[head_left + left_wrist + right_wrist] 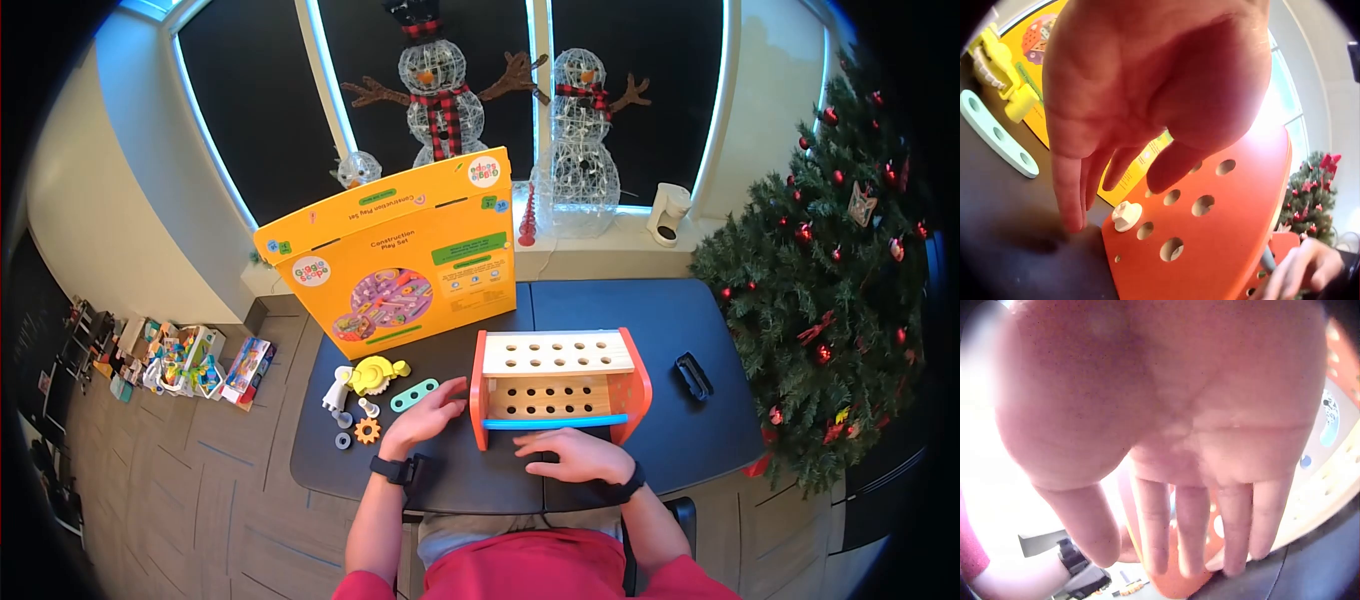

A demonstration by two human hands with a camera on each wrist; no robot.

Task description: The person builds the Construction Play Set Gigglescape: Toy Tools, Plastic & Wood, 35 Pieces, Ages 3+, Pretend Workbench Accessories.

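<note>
A toy workbench [553, 388] with orange-red side panels, a pale holed wooden top and a blue front strip stands on the dark table. My left hand [428, 418] hovers beside its left panel, fingers extended and holding nothing. In the left wrist view a cream hex-headed bolt [1126, 216] sits at that holed panel [1222, 225], below the thumb. My right hand [582, 456] is at the bench's front edge, its fingers straight in the right wrist view and its palm bare. Left of my left hand lies a teal strip [414, 396] with three holes.
Behind the left hand stands a big yellow box [400, 285]. Loose toy parts lie at the table's left: a yellow piece [374, 374], an orange gear [367, 431], a grey ring [343, 440]. A black object [692, 376] lies at right, near a decorated tree [820, 270].
</note>
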